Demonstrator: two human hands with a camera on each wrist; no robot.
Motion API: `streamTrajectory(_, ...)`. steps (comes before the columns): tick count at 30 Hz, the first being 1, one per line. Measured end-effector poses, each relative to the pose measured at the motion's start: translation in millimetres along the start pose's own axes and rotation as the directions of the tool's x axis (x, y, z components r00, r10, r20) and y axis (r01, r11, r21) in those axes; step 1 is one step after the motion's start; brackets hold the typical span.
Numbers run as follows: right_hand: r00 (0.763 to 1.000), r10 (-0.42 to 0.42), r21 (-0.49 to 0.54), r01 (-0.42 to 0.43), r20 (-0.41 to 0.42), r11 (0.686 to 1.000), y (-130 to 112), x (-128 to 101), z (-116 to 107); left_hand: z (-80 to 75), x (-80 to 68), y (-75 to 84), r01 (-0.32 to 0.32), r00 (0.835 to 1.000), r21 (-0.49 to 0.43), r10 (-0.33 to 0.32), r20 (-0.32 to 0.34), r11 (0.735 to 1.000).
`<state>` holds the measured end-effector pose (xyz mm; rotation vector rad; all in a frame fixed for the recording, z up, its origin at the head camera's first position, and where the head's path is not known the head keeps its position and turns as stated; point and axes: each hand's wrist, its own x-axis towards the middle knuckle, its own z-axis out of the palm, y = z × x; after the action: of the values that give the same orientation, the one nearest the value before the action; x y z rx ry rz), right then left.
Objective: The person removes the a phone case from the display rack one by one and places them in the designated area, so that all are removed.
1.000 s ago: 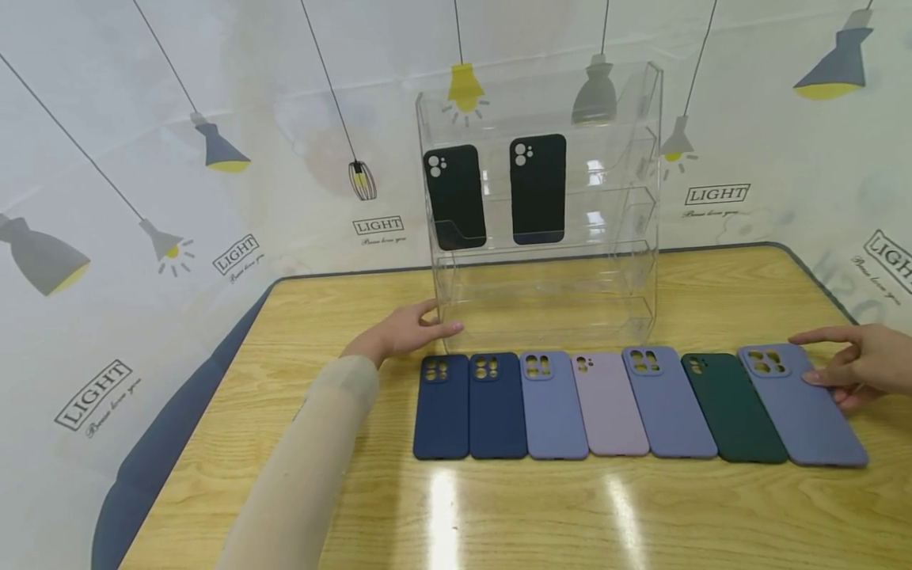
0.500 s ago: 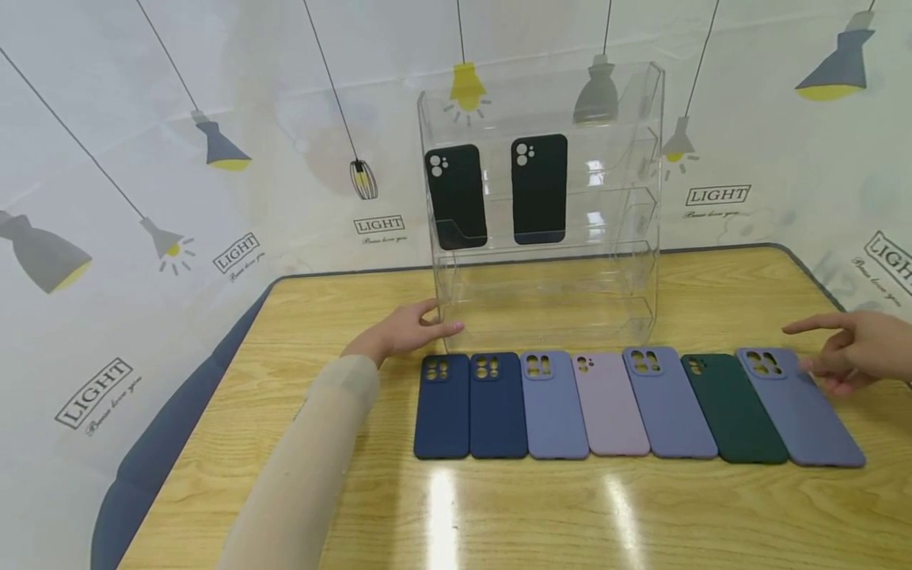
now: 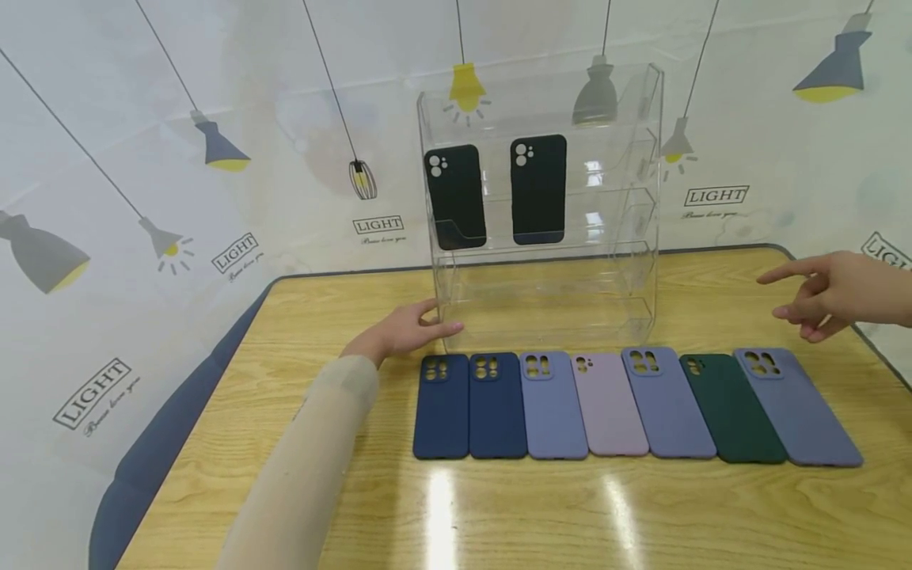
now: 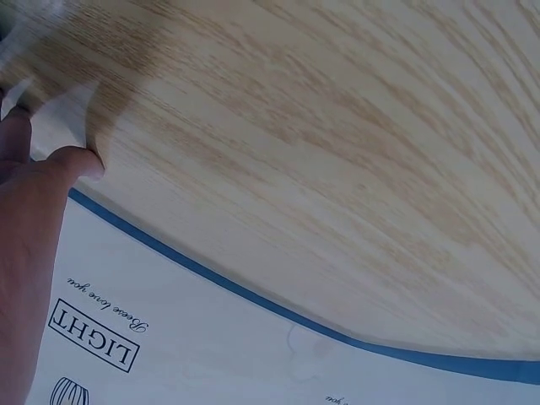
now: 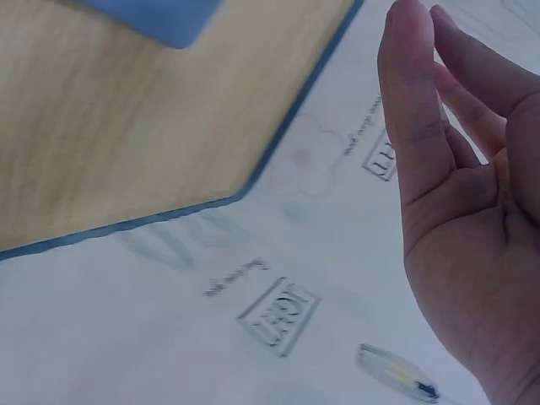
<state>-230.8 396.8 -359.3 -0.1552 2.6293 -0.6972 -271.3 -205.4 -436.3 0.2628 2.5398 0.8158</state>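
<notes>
My left hand (image 3: 404,328) holds the lower left edge of a clear acrylic display rack (image 3: 545,313), thumb in front and fingers behind. In the left wrist view, the thumb (image 4: 80,160) lies against the see-through plastic. Two black phone cases (image 3: 539,190) stand side by side on a middle tier of the rack. With nothing in it, my right hand (image 3: 837,293) is raised beyond the large lavender phone case (image 3: 805,412), index finger extended and the others loosely bent. That case ends a row on the table, beside a dark green phone case (image 3: 737,412).
Further left in the row lie another lavender case (image 3: 673,412), a pink one (image 3: 613,412), a smaller lavender one (image 3: 559,416) and two navy ones (image 3: 497,416). The wooden table (image 3: 285,459) meets a lamp-printed wall covering (image 3: 299,158) behind the rack.
My right hand has let go of the large lavender case at the row's right end and risen up and away from it. The left hand has kept its place on the rack.
</notes>
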Motion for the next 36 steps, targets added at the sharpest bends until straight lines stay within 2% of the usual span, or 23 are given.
streamTrajectory(4,0.998,-0.049,-0.047,0.047,-0.039,0.998,-24.5,6.7,-11.6,-1.4,-2.2,0.8,0.006,1.0,-0.014,-0.006,0.004,1.0)
streamTrajectory(8,0.989,-0.135,-0.089,0.129,-0.064,0.988,-44.7,17.8,-11.6,-2.3,-3.8,1.5,0.011,1.0,-0.016,-0.011,0.01,1.0)
streamTrajectory(11,0.978,-0.206,-0.093,0.202,-0.038,0.975,-55.7,27.7,-5.1,-1.7,-3.0,1.3,0.015,1.0,-0.011,-0.015,0.014,1.0)
streamTrajectory(15,0.972,-0.23,-0.084,0.233,0.04,0.969,-66.9,43.2,8.5,-0.1,-1.4,0.4,0.018,1.0,-0.012,-0.018,0.01,1.0)
streamTrajectory(18,0.971,-0.208,-0.048,0.215,0.12,0.975,-71.0,54.3,20.9,1.0,-0.6,0.2,0.013,1.0,-0.01,-0.013,0.001,1.0)
streamTrajectory(23,0.954,-0.193,0.043,0.188,0.23,0.981,-72.7,69.9,41.5,3.1,0.4,1.8,0.001,1.0,-0.011,-0.001,-0.002,1.0)
streamTrajectory(27,0.94,-0.144,0.101,0.118,0.309,0.988,-76.7,80.3,50.9,3.9,0.5,3.5,-0.001,1.0,-0.015,0.001,-0.003,1.0)
streamTrajectory(31,0.927,-0.103,0.143,0.054,0.36,0.988,-81.0,85.3,55.3,5.1,0.0,3.5,-0.006,1.0,-0.024,0.005,-0.006,1.0)
streamTrajectory(36,0.925,-0.106,0.176,0.044,0.366,0.983,-82.6,91.9,59.8,3.7,-3.6,1.4,-0.029,0.999,-0.036,0.028,-0.024,0.999)
